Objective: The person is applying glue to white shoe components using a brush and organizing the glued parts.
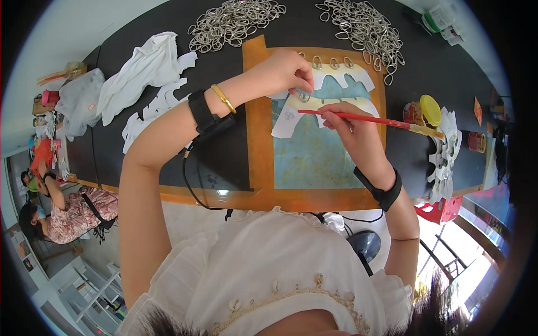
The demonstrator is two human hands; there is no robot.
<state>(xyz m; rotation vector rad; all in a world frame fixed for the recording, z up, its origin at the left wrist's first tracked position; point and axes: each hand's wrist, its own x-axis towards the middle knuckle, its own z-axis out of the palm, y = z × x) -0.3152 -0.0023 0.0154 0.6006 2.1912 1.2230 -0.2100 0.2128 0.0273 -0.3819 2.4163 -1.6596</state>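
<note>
craft workshop | long black worktable (pixel 437 73) | heaps of metal rings (pixel 235 22) | glue jar (pixel 423 112)

Bright daylight pours in from the lower right, overexposed there; table (pixel 224 162) edge glints; fisheye bends the dark rim.

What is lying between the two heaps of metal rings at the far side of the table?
In the head view, only bare black table shows between the left heap of metal rings and the right heap; nothing lies there.
</note>
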